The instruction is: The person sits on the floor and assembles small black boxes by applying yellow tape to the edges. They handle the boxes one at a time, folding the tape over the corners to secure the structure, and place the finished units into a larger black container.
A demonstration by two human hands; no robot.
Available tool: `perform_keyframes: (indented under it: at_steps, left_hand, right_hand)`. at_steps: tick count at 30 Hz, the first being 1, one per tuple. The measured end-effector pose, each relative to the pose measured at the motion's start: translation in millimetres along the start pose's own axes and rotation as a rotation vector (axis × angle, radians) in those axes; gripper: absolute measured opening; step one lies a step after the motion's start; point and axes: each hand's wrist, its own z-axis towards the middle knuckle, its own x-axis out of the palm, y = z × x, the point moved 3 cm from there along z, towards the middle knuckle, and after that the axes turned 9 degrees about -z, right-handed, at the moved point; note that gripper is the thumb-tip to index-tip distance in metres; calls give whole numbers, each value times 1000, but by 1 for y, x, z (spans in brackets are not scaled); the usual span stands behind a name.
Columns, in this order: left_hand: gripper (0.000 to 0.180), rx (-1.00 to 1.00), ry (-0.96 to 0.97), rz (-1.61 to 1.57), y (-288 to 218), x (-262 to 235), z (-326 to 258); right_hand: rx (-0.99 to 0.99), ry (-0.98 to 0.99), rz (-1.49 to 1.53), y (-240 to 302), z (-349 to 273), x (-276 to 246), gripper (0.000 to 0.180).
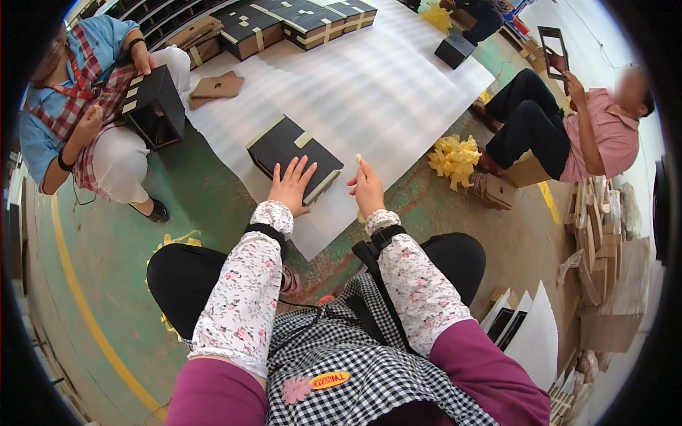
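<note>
A black box (295, 153) with pale yellow tape pieces on its top and edges rests on white sheeting in front of me. My left hand (290, 186) lies on its near side, fingers spread flat over the top. Just right of the box, and apart from it, my right hand (368, 190) is closed in a pinch. A strip of pale yellow tape (358, 160) sticks up from its fingertips, and more of the same colour shows below the palm.
White sheeting (398, 85) covers the floor. Taped black boxes (305, 27) line its far edge beside brown cardboard pieces (217, 88). On the left a person holds a black box (153, 106); on the right another raises a black frame (553, 53) near crumpled yellow tape (455, 162).
</note>
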Motion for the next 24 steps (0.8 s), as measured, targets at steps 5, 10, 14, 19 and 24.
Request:
perform_keyframes:
  at_steps: [5,10,14,19,24]
  left_hand:
    - [109,-38,20,4,-4,1,-3]
    - [108,-44,6,-15,-3,2,-5]
    - [108,-36,-45,-33,-3,3,-6]
    - [108,-28,-69,-47,-3,5,-4]
    - [108,-58,-62,-49,0,5,-4]
  right_hand:
    - [133,31,172,-4,-10,49,28]
    - [215,25,279,-4,-20,64,28]
    - [177,124,244,0,-16,51,27]
    - [238,260,289,1,-36,46,33]
    - [271,61,439,-4,-39,30,40]
